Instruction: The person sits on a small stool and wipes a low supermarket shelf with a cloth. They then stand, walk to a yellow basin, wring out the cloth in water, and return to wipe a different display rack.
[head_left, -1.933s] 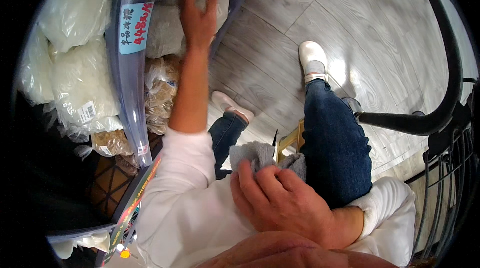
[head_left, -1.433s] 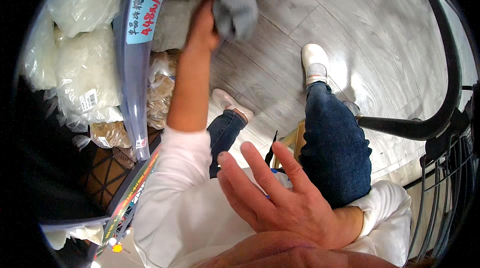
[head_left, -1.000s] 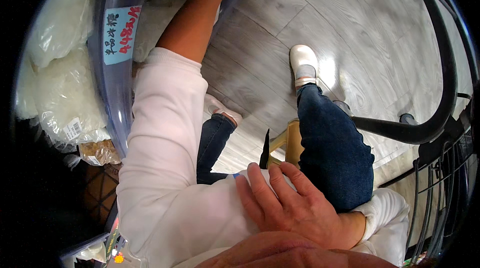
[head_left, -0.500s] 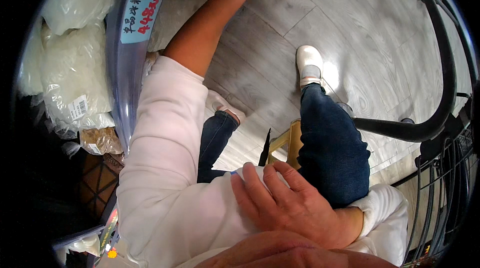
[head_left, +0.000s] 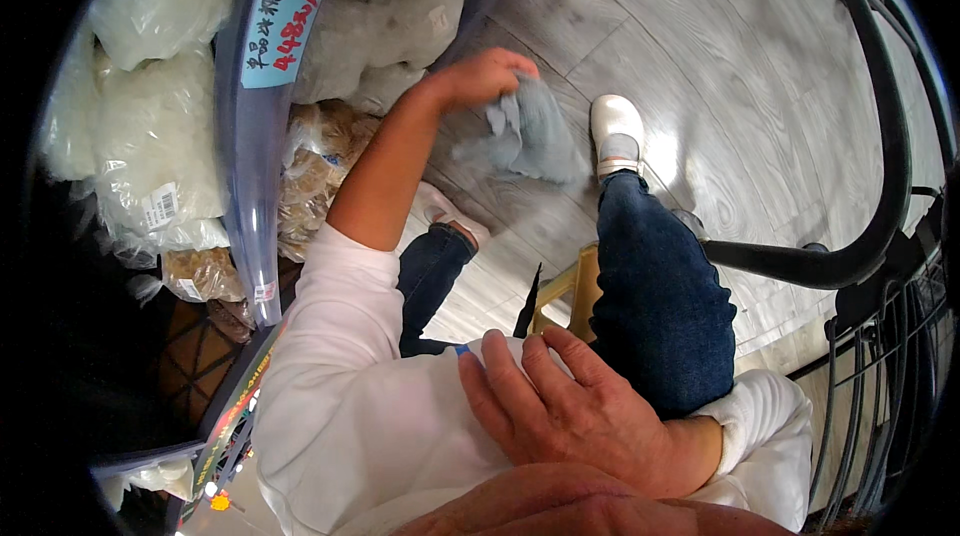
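1. Left hand (head_left: 488, 78), upper centre of the frame: fingers closed round a bunched grey cloth (head_left: 528, 136). The cloth hangs off the hand down and to the right, free in the air over the grey plank floor (head_left: 740, 86), touching no surface that I can make out.

2. Right hand (head_left: 565, 414), lower centre: open, fingers spread flat against the white top at the person's middle. It holds nothing.

3. Progress, as a judgement only: the cloth is in hand and clear of the shelf, so a wiping pass looks to be either between strokes or finished. No dirt or wet mark shows on the shelf edge, so how much is left cannot be read off.

4. Shelf rail (head_left: 252, 136), left of frame: a clear curved plastic strip running top to bottom, carrying a pale blue price tag (head_left: 280, 31) near its upper end.

5. Containers and contents: behind and above the rail, clear plastic bags of white lumpy goods (head_left: 150, 126), stacked and sealed, one with a small white sticker. To the right of the rail, more bags of greyish-white lumps (head_left: 385, 21). Below these, bags of tan-brown goods (head_left: 315, 171), crinkled, also sealed. Exact contents too blurred to tell.

6. Right edge: black curved handle (head_left: 880, 136) and wire basket (head_left: 900, 376) of a cart; inside of the basket not visible.

7. A yellow wooden stool (head_left: 565, 288) shows between the legs, in blue jeans and white shoes.
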`<move>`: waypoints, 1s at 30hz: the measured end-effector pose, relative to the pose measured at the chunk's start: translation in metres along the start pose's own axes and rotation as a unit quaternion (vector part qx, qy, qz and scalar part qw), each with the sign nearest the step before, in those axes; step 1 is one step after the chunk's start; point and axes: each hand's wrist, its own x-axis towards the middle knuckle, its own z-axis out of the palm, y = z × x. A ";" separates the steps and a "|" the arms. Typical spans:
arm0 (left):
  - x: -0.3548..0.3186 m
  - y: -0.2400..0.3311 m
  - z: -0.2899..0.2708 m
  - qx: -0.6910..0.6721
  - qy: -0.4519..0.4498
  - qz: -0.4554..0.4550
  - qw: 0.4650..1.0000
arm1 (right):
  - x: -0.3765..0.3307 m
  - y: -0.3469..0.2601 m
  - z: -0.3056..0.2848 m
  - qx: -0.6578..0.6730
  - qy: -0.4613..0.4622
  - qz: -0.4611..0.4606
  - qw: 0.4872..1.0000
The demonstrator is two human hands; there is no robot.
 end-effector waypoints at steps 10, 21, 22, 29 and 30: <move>0.035 0.099 -0.106 0.489 0.473 -0.053 0.731 | 0.010 0.001 0.000 0.007 -0.016 0.005 1.000; 0.091 0.048 -0.109 0.433 0.492 -0.033 0.755 | 0.015 -0.002 -0.001 0.004 -0.018 0.012 1.000; 0.095 0.046 -0.108 0.454 0.479 -0.070 0.748 | 0.016 -0.002 -0.001 0.003 -0.016 0.016 1.000; 0.059 0.070 -0.078 0.654 0.349 -0.121 0.661 | 0.008 -0.002 -0.001 0.014 0.000 0.011 1.000; 0.062 0.072 -0.087 0.639 0.354 -0.140 0.668 | 0.007 -0.001 -0.002 0.012 0.001 0.009 1.000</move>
